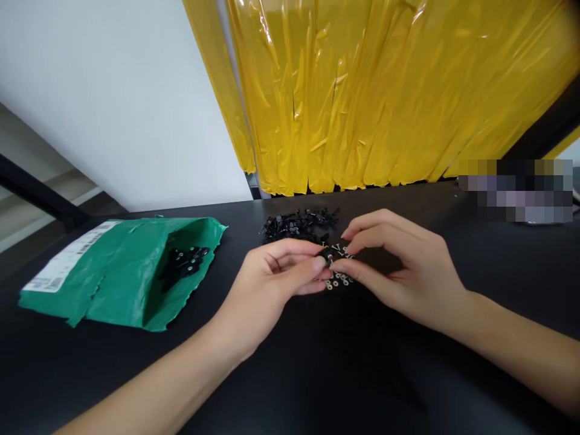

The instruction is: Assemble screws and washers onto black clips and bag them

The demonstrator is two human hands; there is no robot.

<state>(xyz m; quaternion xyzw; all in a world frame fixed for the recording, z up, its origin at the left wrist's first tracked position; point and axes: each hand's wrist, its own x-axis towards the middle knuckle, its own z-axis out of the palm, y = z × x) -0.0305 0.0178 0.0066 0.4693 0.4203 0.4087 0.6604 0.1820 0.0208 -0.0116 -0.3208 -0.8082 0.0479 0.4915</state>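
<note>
Between the thumb and fingers of my left hand (272, 275) is a small black part (324, 254), mostly covered by the fingertips. My right hand (403, 266) comes in from the other side with thumb and fingers curved and apart. Its thumb tip is close against the black part, by a tiny screw-like piece (330, 261); I cannot tell if it touches. Beneath and behind the fingertips lie loose silver screws (338, 247) and small washers (335, 283). Just beyond my left hand is a heap of small black parts (294, 226).
A torn-open green plastic bag (120, 272) lies at the left, its mouth facing right, with black parts (190, 260) inside. Everything rests on a black table (290, 374). Yellow plastic sheeting (362, 103) and a white panel (136, 103) stand behind. A blurred-out item (525, 190) is at the far right.
</note>
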